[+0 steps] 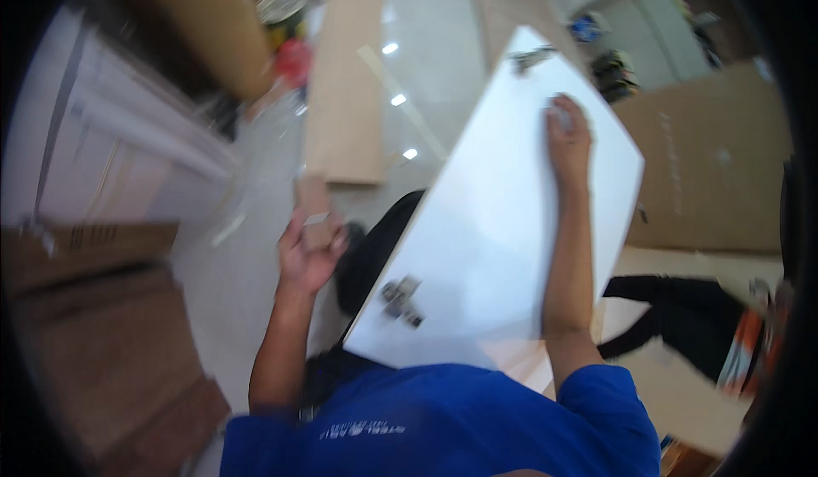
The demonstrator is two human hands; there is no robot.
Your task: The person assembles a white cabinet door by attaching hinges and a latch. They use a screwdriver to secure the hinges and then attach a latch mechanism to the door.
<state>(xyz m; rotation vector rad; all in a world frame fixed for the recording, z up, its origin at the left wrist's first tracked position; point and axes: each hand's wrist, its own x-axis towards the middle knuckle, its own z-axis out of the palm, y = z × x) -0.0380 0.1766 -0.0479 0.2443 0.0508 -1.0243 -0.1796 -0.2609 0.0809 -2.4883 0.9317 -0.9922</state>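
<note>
A white panel (477, 204), shaped like a cabinet door, lies slanted in front of me, its near end against my body. Metal hinges are fixed to it: one hinge (400, 300) at the near left corner, another hinge (532, 59) at the far end. My right hand (568, 140) rests on the panel's far part, fingers curled round something small and pale that I cannot make out. Off the panel's left side, my left hand (311, 251) is closed on a small flat brown block (313, 208) with a pale band across it. Motion blurs its surface.
A long wooden board (345, 85) lies on the shiny floor (434, 42) ahead. Large cartons (111, 349) stand at left, below a white wrapped stack (94, 153). A brown cardboard sheet (716, 161) leans at right, near a dark cloth (682, 315). A red item (294, 61) sits far left.
</note>
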